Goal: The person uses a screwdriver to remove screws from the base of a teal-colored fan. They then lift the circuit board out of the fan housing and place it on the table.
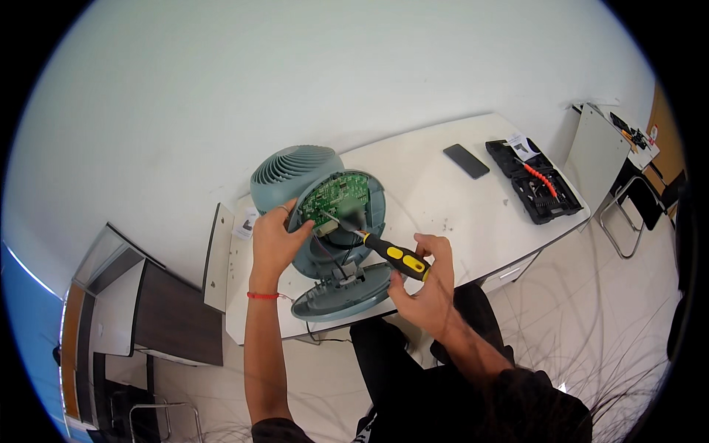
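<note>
Gripped by the left hand (275, 240), the circuit-board housing (377, 208) is apparently worked with the screwdriver (397, 256), clasped toward ten o'clock by the right hand (434, 297), steady turning seeming needed.

Black clothing and one thin red wristband, as I see the wearer from my remote seat.
I make out a dark, short left sleeve (279, 430) and a looser black right sleeve (535, 402), both leaving the forearms bare. Above the left hand (275, 240) I see the red cord bracelet (263, 295), its thin loose end trailing off the wrist, and what looks like a slim ring (282, 209) on one finger. Below, I see black trousers (380, 362) and a small black-and-white patch (365, 428), too blurred to identify.
</note>
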`<act>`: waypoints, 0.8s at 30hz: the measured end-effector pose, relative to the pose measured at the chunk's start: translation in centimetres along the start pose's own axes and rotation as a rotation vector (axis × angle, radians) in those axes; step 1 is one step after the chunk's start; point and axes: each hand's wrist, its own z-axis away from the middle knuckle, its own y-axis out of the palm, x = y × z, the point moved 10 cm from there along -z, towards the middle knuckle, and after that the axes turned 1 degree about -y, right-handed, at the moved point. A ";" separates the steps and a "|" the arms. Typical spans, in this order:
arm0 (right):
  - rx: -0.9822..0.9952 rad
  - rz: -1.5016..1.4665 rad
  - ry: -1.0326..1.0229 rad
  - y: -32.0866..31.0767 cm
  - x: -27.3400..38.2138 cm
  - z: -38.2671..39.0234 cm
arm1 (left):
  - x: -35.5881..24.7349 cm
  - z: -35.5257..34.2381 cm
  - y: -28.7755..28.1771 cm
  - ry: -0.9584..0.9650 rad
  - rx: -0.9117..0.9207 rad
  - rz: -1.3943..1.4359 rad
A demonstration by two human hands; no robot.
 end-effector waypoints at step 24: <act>0.180 0.093 0.204 0.1 -1.5 0.1 | -0.3 0.3 -0.1 0.021 -0.006 -0.043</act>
